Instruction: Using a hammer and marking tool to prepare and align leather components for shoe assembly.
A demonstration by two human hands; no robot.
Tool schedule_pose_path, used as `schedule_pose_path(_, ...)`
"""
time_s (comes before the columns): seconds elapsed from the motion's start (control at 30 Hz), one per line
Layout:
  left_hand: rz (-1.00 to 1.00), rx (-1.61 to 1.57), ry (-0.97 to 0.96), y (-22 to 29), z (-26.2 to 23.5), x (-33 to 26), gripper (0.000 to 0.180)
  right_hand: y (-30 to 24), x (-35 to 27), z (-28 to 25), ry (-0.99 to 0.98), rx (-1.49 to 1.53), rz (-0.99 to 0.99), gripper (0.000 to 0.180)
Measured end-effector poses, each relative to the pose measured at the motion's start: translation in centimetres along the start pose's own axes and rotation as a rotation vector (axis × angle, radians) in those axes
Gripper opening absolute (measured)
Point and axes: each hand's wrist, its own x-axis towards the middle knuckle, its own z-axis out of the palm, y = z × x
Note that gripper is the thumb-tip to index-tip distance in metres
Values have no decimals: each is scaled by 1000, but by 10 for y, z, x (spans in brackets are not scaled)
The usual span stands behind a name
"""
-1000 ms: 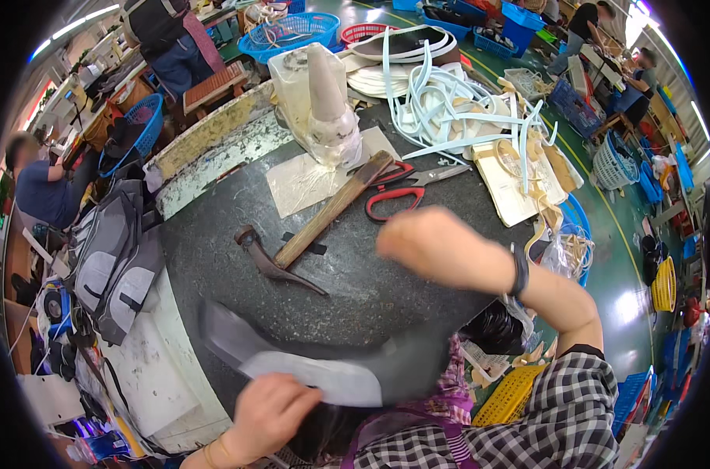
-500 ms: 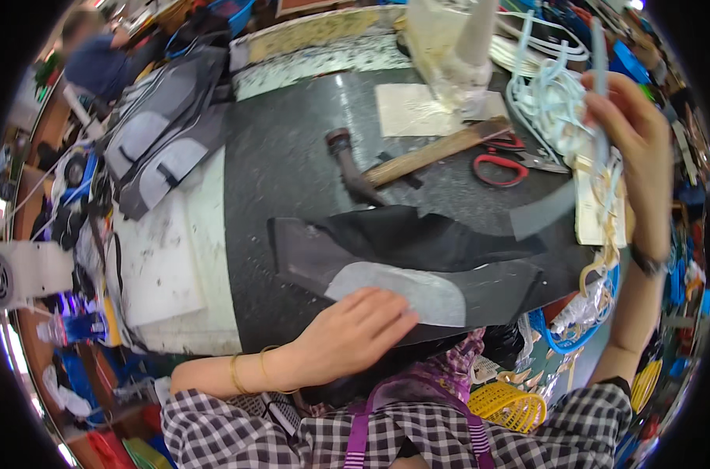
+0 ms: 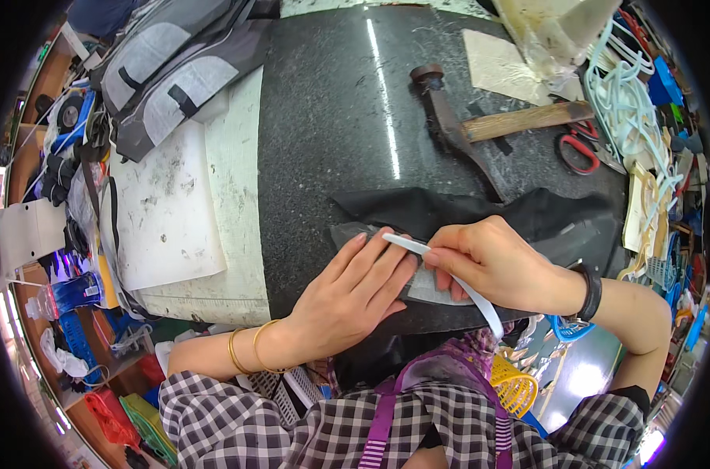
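Observation:
My right hand [image 3: 503,266] pinches a narrow pale strip [image 3: 486,309] between thumb and fingers. One end of the strip reaches the fingertips of my left hand [image 3: 347,293], and the other end hangs down past my right hand. My left hand lies flat with fingers stretched over a dark sheet piece [image 3: 448,209] bearing a light grey patch [image 3: 429,291]. Both hands cover much of that patch. Just beyond the piece rests a hammer [image 3: 527,122] with a wooden handle and a dark metal head.
Red-handled scissors [image 3: 577,154] lie beside the hammer handle. A tangle of pale strips [image 3: 627,117] sits at the right edge. Stacked grey and black pieces [image 3: 167,86] lie at the far left, above a white sheet [image 3: 163,211]. A yellow basket [image 3: 515,387] stands below the table edge.
My right hand has come from the strip tangle at the right to the dark piece, bringing a pale strip. My left hand has shifted slightly up, fingers straighter. The view has moved.

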Motion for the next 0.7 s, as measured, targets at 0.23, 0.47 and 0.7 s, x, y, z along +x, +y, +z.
schedule_pose_path(0.23,-29,-90,19,-5,5,-4,59,9,12,6,64,22,-50,25)
schedule_pose_path(0.47,21,-80,-16,-5,-1,4,56,2,-24,14,172,-652,-348,16)
schedule_pose_path(0.7,-5,-34,-100,6,-11,14,52,8,-53,-20,136,-760,-77,18)
